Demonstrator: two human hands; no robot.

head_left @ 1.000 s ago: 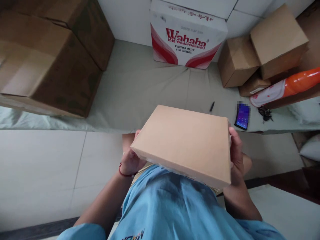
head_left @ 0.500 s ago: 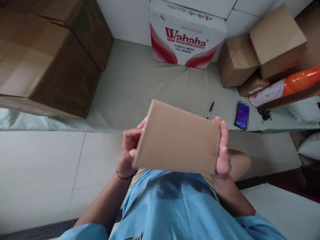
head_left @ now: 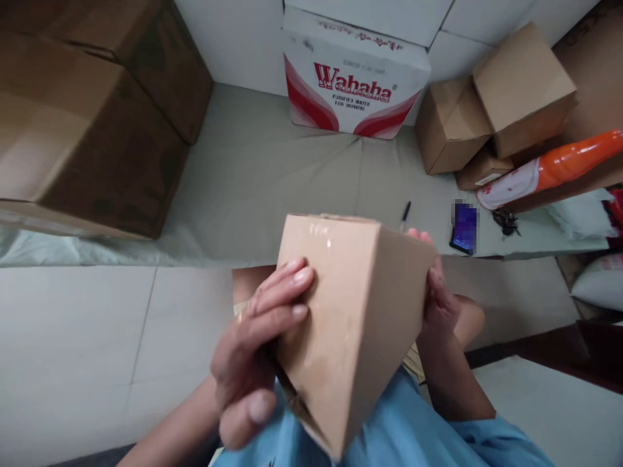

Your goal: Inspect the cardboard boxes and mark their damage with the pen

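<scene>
A small brown cardboard box is held tilted between my hands, above my lap. Its narrow, shiny taped end is turned up to the left, and a bottom edge there gapes slightly. The fingers of my left hand press on this end, while the thumb hangs off the cardboard. My right hand grips the far right end, with its fingertips showing past the upper edge and the palm partly hidden behind the box.
On the cloth-covered surface stand large cartons at left, a white-and-red Wahaha carton at back, and small boxes at right. A pen, phone, keys and orange-and-white roll lie at right.
The box has turned from showing a broad plain side to showing its taped end. My left hand has shifted from the box's left edge onto that end, thumb now off it.
</scene>
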